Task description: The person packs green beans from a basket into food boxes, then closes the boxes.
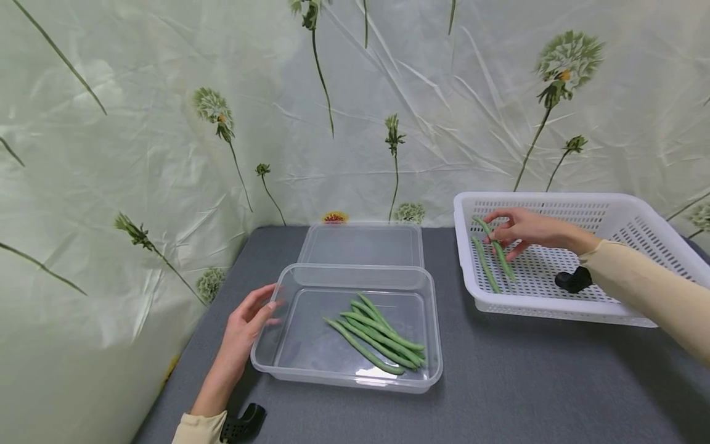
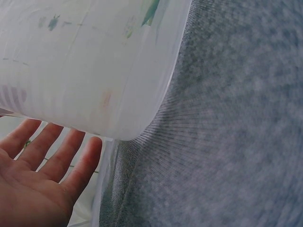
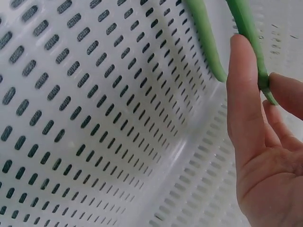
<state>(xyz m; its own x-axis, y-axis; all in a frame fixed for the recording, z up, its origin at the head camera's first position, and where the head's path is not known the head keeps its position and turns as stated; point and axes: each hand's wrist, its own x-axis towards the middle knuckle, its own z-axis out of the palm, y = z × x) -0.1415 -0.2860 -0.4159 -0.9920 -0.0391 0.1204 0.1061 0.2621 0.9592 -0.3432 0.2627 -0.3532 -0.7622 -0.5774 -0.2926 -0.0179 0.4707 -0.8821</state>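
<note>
Over the left end of a white perforated basket (image 1: 554, 308), my right hand (image 1: 529, 229) pinches a green bean (image 1: 503, 262) between thumb and fingers. Another green bean (image 1: 485, 266) lies in the basket just left of it; the right wrist view shows this loose bean (image 3: 207, 40) near the basket wall. My left hand (image 1: 242, 330) is at the left side of a clear plastic container (image 1: 346, 380), its fingers extended along the wall. From the left wrist view, that hand (image 2: 40, 182) has its fingers spread at the container's edge. Several green beans (image 1: 383, 338) lie inside the container, towards its right.
A flat clear lid (image 1: 360, 245) lies behind the container on the dark grey table (image 1: 488, 382). A flower-printed sheet (image 1: 355, 123) hangs behind and to the left. The basket stands on the right, against the sheet.
</note>
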